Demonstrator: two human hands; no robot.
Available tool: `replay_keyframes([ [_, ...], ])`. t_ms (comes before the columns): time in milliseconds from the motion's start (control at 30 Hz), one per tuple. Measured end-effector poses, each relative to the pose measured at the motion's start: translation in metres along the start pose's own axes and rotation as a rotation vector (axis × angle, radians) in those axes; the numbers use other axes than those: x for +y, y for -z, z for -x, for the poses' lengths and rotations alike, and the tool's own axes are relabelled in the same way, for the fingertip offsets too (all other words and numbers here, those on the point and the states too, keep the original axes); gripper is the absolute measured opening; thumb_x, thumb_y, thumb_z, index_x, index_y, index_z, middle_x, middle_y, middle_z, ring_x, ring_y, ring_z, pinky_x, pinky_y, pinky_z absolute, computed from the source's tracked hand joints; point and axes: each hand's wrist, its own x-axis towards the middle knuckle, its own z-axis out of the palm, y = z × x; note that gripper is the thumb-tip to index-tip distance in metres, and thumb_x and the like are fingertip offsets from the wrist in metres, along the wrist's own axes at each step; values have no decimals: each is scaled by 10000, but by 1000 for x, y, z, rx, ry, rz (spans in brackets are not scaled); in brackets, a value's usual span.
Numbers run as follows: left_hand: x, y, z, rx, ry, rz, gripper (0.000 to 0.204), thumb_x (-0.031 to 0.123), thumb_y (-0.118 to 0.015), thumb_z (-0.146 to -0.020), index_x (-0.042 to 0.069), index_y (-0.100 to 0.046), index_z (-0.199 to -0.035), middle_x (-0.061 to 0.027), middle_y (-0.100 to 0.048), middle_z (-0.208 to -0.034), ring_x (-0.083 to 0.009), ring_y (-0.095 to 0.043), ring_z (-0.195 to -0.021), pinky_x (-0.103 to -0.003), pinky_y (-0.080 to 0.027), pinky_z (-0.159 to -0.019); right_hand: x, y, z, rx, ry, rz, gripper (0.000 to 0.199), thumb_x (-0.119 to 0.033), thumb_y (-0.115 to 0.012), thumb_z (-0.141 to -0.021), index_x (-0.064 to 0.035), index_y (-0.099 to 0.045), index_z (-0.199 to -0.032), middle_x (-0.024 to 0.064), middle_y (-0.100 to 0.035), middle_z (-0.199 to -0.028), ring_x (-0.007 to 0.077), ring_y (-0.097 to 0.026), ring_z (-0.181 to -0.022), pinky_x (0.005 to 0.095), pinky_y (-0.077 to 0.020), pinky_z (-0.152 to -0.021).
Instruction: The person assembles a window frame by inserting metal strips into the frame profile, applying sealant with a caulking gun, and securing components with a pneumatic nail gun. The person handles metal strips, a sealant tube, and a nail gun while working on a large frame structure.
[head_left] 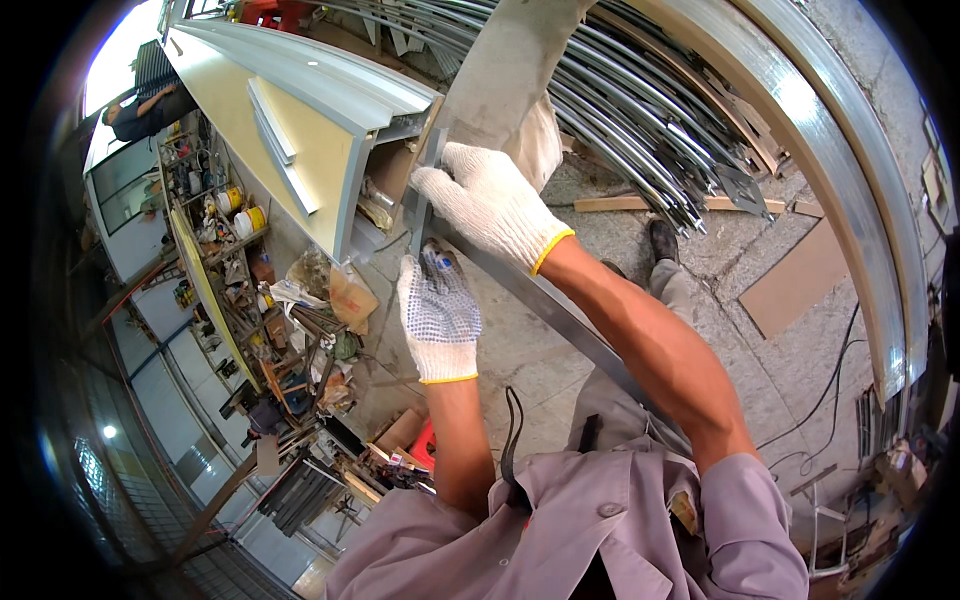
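Right grip (497, 205) curled closed on metal bar (550, 308), far end | left grip (440, 312) beside bar, cannot tell hold | steady bar firmly

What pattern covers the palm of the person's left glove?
Blue dots on white; the left glove shows best in the head view.

Rod bundle (640, 130): wood strip (612, 203) lies beneath its ends; brown board (797, 278) near its ends; buckets (246, 223) well apart, to its left.
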Motion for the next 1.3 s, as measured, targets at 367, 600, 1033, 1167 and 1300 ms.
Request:
replay_keyframes([
  [367, -3, -5, 5, 125, -32, -14, 220, 210, -611, -1020, 5, -645, -1093, -104, -693, -1052, -191, -655, -943, -282, -583, -856, -7, 0, -3, -15, 30, -24, 464, -370, -508, -942, 61, -677, -910, 284, -675, -833, 444, -682, -844, 468, -532, -816],
  [600, -3, -5, 8, 15, 13, -3, 223, 216, -613, -1011, 10, -653, -1085, -109, -699, -1014, -215, -660, -933, -309, -574, -854, -17, 2, 0, -47, -43, -58, 452, -355, -529, -935, 71, -679, -919, 260, -684, -808, 391, -703, -794, 436, -544, -791],
  [1033, 2, -1, 7, 68, 92, 35, 187, 206, -615, -1011, 30, -645, -1067, -74, -687, -959, -163, -655, -868, -259, -564, -772, -11, -4, -1, 17, -21, -24, 436, -342, -522, -940, 63, -679, -901, 272, -669, -795, 414, -691, -790, 451, -536, -779],
  [1167, 10, 6, 3, 116, 64, -10, 139, 209, -668, -993, 72, -653, -1000, -56, -668, -872, -167, -620, -793, -300, -522, -782, -14, -7, -2, 25, -36, -16, 430, -334, -524, -942, 66, -667, -880, 281, -659, -789, 427, -685, -795, 456, -532, -771],
  [1300, 6, -4, 5, 141, 19, -16, 159, 220, -658, -1005, 62, -645, -1015, -56, -657, -887, -171, -599, -808, -326, -503, -836, -8, -13, -2, 80, 23, -44, 415, -314, -530, -951, 77, -653, -886, 289, -658, -796, 436, -681, -797, 461, -529, -762],
])
